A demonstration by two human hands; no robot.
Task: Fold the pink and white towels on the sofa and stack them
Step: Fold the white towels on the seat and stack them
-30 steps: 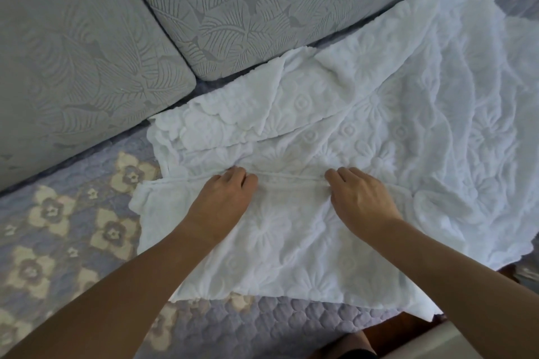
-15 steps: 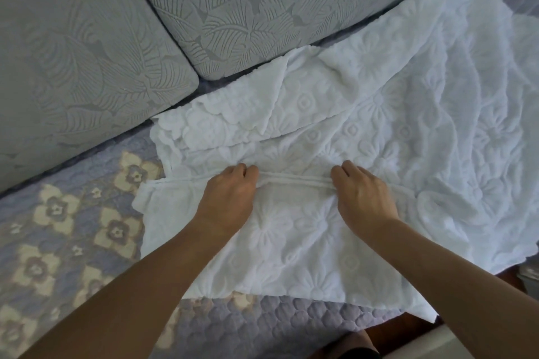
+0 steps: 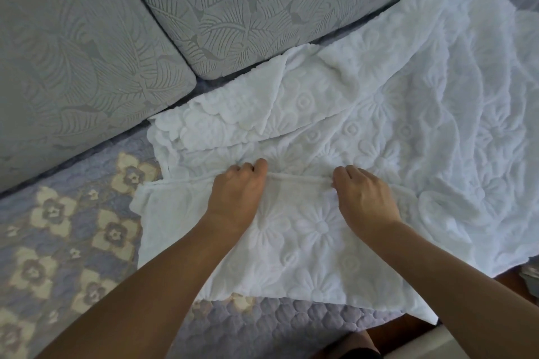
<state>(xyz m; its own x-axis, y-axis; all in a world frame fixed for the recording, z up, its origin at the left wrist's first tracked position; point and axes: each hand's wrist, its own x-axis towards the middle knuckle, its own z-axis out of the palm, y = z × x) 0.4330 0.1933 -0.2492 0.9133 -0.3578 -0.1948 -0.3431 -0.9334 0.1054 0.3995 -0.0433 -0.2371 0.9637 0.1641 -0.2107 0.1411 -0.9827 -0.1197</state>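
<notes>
Head view, looking down at the sofa seat. Spread across the quilted lavender seat cover with cream flower patches (image 3: 58, 230): a large white terry towel embossed with flowers (image 3: 408, 131), rumpled on the right, its far edge lying against the grey leaf-patterned back cushions (image 3: 262, 9). Nearest section of towel laid flat, ending in a straight hemmed edge (image 3: 300, 179) running left to right across the middle.

Left hand (image 3: 237, 195) on that hem, fingers curled down over it and gripping the cloth. Right hand (image 3: 364, 198) a little along the same hem, fingers likewise curled and pinching it. Hem drawn straight between the two, probably to keep the edge taut and level so the fold comes out square rather than skewed. Both forearms reaching in from below, resting over the flat panel, likely helping to pin it.

Beyond the hem, a scalloped flap (image 3: 233, 128) doubled over toward the left, plus loose ridges running to the right: not yet smoothed. Towel's front corner hanging off the seat edge at lower right.

No pink towel anywhere in sight; whether out of frame or under the white one, cannot tell. No stack begun. Judged from this: early in the first fold of the white towel, with the bulk on the right needing to be pulled flat before a clean halving.
</notes>
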